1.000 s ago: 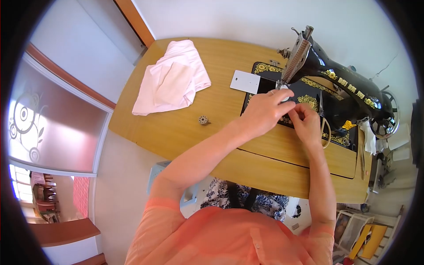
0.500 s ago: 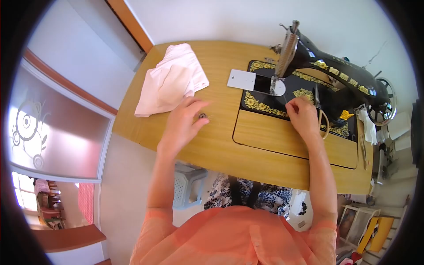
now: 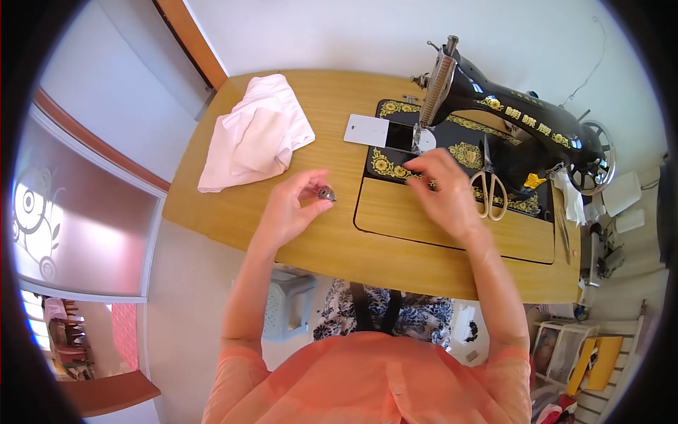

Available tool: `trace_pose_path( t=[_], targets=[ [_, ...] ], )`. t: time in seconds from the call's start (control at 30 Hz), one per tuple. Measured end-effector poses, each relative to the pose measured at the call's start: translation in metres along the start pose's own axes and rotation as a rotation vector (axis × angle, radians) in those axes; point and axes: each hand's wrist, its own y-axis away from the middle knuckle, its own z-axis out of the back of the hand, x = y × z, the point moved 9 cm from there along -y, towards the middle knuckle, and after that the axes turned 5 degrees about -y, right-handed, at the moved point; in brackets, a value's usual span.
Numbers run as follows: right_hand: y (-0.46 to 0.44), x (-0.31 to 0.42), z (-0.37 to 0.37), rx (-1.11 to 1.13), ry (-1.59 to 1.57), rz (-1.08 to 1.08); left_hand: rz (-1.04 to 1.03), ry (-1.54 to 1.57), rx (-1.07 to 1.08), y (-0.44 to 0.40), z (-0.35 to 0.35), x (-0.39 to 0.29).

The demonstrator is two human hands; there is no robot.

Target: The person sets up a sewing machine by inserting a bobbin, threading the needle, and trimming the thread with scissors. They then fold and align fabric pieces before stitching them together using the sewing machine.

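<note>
Between the thumb and fingers of my left hand (image 3: 288, 210) is a small round metal bobbin (image 3: 326, 193), held just above the wooden table (image 3: 296, 244). My right hand (image 3: 446, 194) hovers over the front edge of the sewing machine's black bed, thumb and fingers apart, with nothing visible between them. The black sewing machine (image 3: 512, 106) with gold decoration stands behind it. To the left of its needle area, a metal slide plate (image 3: 366, 131) is pulled out beside a dark opening. Scissors (image 3: 489, 194) with pale handles lie right of my right hand.
Folded pink cloth (image 3: 258, 134) lies on the table's left part. White cloth scraps (image 3: 568, 196) and tweezers (image 3: 563, 237) are by the handwheel at the right. Below the table's front edge stands a grey-blue stool (image 3: 288, 304).
My left hand went from the needle area to the bobbin on the table and took hold of it. My right hand moved left and its fingers opened. The camera view shifted a little.
</note>
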Motion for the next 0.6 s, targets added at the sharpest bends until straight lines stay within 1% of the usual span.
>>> trace_pose_path(
  t=[0.03, 0.07, 0.17, 0.23, 0.43, 0.53, 0.6],
  targets=[
    [0.0, 0.008, -0.012, 0.086, -0.118, 0.019, 0.003, 0.166, 0.053, 0.0, -0.008, -0.008],
    [-0.001, 0.02, -0.018, 0.135, -0.156, 0.045, 0.005, 0.331, 0.108, 0.0, -0.016, -0.018],
    [-0.008, 0.055, -0.025, 0.272, -0.294, 0.107, -0.05, 0.504, 0.265, -0.003, -0.034, -0.047],
    [-0.012, 0.068, -0.025, 0.347, -0.418, 0.122, -0.013, 0.561, 0.331, -0.005, -0.04, -0.064],
    [-0.008, 0.087, -0.019, 0.475, -0.295, 0.342, 0.047, 0.606, 0.499, -0.012, -0.062, -0.073],
    [-0.007, 0.082, -0.015, 0.473, -0.37, 0.29, 0.041, 0.623, 0.577, -0.014, -0.068, -0.074],
    [-0.006, 0.069, -0.017, 0.487, -0.444, 0.175, 0.047, 0.654, 0.594, -0.014, -0.071, -0.073]
  ],
)
